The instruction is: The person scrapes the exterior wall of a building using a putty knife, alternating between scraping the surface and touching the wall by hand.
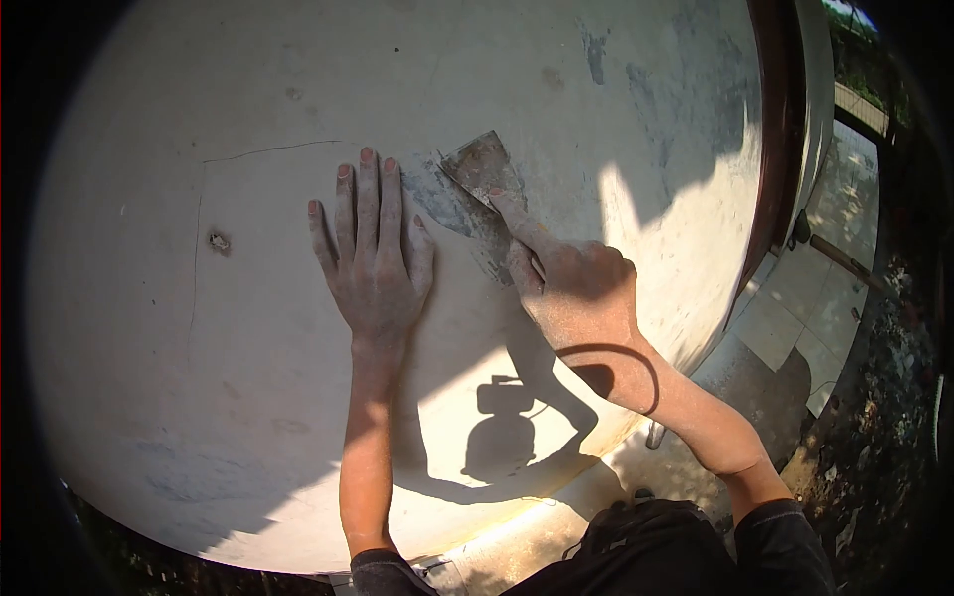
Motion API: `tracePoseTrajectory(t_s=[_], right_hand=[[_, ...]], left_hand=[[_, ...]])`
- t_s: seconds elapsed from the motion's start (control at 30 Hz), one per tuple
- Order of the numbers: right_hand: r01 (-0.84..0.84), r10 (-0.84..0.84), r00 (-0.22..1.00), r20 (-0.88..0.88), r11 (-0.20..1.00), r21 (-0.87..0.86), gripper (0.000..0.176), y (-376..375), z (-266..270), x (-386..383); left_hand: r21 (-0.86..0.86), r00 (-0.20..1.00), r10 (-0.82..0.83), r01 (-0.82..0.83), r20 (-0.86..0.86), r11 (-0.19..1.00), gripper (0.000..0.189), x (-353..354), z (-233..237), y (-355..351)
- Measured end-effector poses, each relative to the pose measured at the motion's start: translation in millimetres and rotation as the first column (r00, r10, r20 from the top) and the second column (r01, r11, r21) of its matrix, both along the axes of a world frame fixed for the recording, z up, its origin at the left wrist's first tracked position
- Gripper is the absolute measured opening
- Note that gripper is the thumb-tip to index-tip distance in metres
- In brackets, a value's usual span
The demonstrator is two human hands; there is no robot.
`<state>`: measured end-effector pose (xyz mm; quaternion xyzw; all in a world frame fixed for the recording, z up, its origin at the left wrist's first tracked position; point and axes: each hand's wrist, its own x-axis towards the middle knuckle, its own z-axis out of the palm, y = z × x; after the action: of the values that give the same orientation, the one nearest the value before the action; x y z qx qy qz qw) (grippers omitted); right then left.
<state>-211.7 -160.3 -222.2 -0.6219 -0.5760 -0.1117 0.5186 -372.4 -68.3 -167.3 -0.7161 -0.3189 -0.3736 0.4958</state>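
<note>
The grey patch [437, 204] on the pale wall [268, 397] has the scraper [485, 164] at its upper right. Below and right of the patch, the right hand [581, 283] is curled around the scraper, one finger stretched along it. Just left of the patch, the left hand [376, 268] lies flat, slightly spread, holding nothing. A chipped spot [219, 241] sits farther left

The person wore a dark, nearly black top [651, 553], its cloth creased across the front. The left sleeve [391, 573] and the right sleeve [785, 551] were equally dark and short, leaving slender forearms [369, 447] bare. The left hand [376, 298] and the right hand [586, 283] were bare too, with slim fingers [367, 204], short nails and a film of powdery dust.
</note>
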Motion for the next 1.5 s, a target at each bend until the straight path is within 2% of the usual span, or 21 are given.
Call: tracePoseTrajectory(t_s=[0.13, 0.17, 0.33, 0.4, 0.43, 0.5, 0.6, 0.63, 0.67, 0.73, 0.8, 0.87, 0.9, 0.93, 1.03, 1.13, 1.17, 1.33, 1.4, 1.47, 1.5], right_hand=[[0.022, -0.024, 1.000, 0.016, 0.995, 0.098, 0.037, 4, -7, -3], [0.014, -0.015, 0.999, 0.029, 0.999, 0.039, 0.036, 1, -13, -3], [0.030, -0.031, 0.999, 0.008, 0.998, 0.058, 0.035, 11, 6, -2], [0.058, -0.073, 0.996, 0.054, 0.971, 0.233, 0.037, 21, 1, -4], [0.062, -0.077, 0.995, 0.055, 0.970, 0.237, 0.037, 14, -6, -2], [-0.018, 0.016, 1.000, -0.019, 0.998, -0.068, 0.040, -6, -28, 1], [-0.004, 0.000, 0.998, -0.059, 0.997, -0.080, 0.042, -3, -29, 6], [0.060, -0.061, 0.998, 0.011, 0.993, 0.100, 0.043, 5, -24, 5], [0.064, -0.065, 0.998, 0.004, 0.993, 0.094, 0.043, 10, -17, 5], [0.041, -0.055, 0.997, 0.053, 0.973, 0.229, 0.040, 12, 0, 6], [0.080, -0.123, 0.986, 0.111, 0.939, 0.334, 0.036, 13, -26, 3], [-0.052, 0.041, 0.995, -0.086, 0.991, -0.127, 0.033, -7, -33, 4], [-0.088, 0.072, 0.992, -0.106, 0.984, -0.156, 0.033, -14, -23, 6], [-0.091, 0.076, 0.992, -0.098, 0.984, -0.155, 0.033, -7, -20, 8], [0.041, -0.066, 0.994, 0.087, 0.964, 0.262, 0.035, 17, -2, 11], [-0.001, -0.013, 0.995, 0.094, 0.989, 0.146, 0.034, 8, -13, 12], [0.036, -0.038, 0.997, 0.073, 0.999, 0.033, 0.033, 3, -24, 11], [0.042, -0.042, 0.997, 0.060, 0.999, 0.003, 0.032, 10, -19, 13], [0.055, -0.070, 0.991, 0.113, 0.989, 0.134, 0.034, 7, -1, 9], [0.013, -0.022, 0.997, 0.073, 0.993, 0.113, 0.034, -2, -14, 8], [-0.012, 0.012, 1.000, 0.016, 1.000, -0.013, 0.033, -10, -26, 7]], left_hand=[[-0.002, 1.000, -0.009, 0.009, -0.004, 1.000, 0.055, -2, 1, 0], [0.002, 1.000, -0.012, 0.012, -0.005, 1.000, 0.055, -1, 0, 1], [-0.007, 0.999, -0.037, 0.037, 0.003, 0.999, 0.056, 1, 0, 0], [-0.008, 0.999, -0.040, 0.040, -0.006, 0.999, 0.056, -1, 0, -1], [-0.001, 0.999, -0.037, 0.037, -0.004, 0.999, 0.056, -1, 0, 0], [-0.014, 0.999, -0.038, 0.038, -0.004, 0.999, 0.056, -1, -2, 1], [-0.021, 0.999, -0.038, 0.038, 0.005, 0.999, 0.056, -1, -1, 3], [-0.022, 0.999, -0.045, 0.045, 0.002, 0.999, 0.056, -1, -1, 2], [-0.027, 0.999, -0.049, 0.049, -0.005, 0.998, 0.056, -1, 0, 1], [-0.021, 0.999, -0.034, 0.034, -0.001, 0.999, 0.056, -2, 1, -2], [-0.012, 0.999, -0.038, 0.038, -0.004, 0.999, 0.056, -1, 1, 0], [-0.005, 0.999, -0.031, 0.031, -0.007, 1.000, 0.055, -2, 0, 2], [-0.007, 0.999, -0.040, 0.040, -0.004, 0.999, 0.055, -1, 0, 3], [-0.016, 0.999, -0.047, 0.047, -0.002, 0.999, 0.055, 0, -1, 3], [-0.014, 1.000, -0.014, 0.014, -0.010, 1.000, 0.055, 0, 1, 0], [-0.014, 0.999, -0.038, 0.038, -0.012, 0.999, 0.055, -1, -1, 3], [-0.011, 0.999, -0.036, 0.036, -0.012, 0.999, 0.055, 0, -2, 4], [-0.011, 0.999, -0.042, 0.042, -0.001, 0.999, 0.054, 2, -3, 4], [-0.027, 0.999, -0.035, 0.035, -0.005, 0.999, 0.055, -1, -3, -1], [-0.019, 0.999, -0.035, 0.035, -0.001, 0.999, 0.055, 0, -1, 0], [-0.017, 0.999, -0.040, 0.040, -0.005, 0.999, 0.055, -1, -1, 1]])
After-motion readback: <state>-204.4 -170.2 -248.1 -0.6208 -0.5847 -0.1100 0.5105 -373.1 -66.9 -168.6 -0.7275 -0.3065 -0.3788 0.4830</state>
